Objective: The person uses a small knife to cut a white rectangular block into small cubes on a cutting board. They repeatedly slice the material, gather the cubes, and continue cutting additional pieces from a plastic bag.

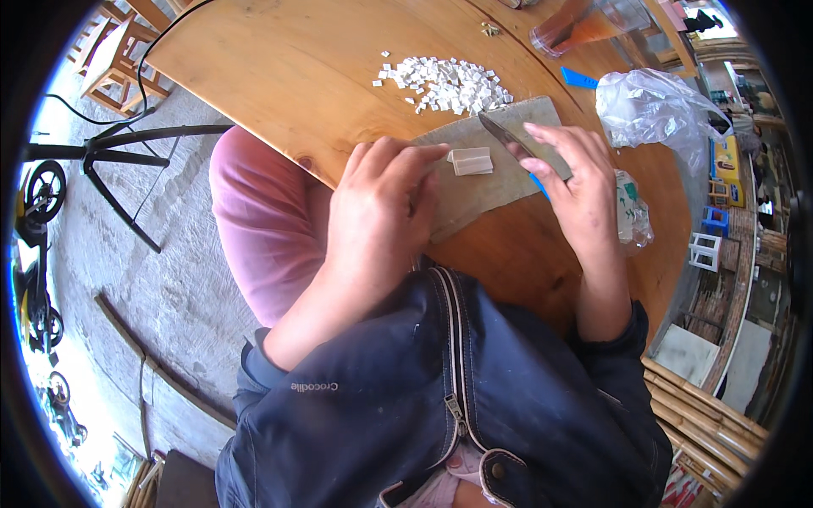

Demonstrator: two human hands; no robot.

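Note:
My right hand [583, 168] is closed on a knife [501, 134], its dark blade pointing away and to the left, its blue handle partly under my palm. A small stack of pale, thin strips [472, 162] lies on a flat greyish cutting board [500, 193]. Just left of the strips is my left hand [383, 190], fingers curled and the index fingertip close to the stack's edge. What its fingertips hold, if anything, is hidden. Beyond the board lies a heap of small white cut pieces [453, 85].
A wooden table [288, 51] carries everything. On the right are a crumpled clear plastic bag [652, 110], a blue flat object [579, 79], a clear plastic packet [633, 212] and a glass of reddish drink [567, 30]. A black tripod stand [89, 152] stands on the floor at left.

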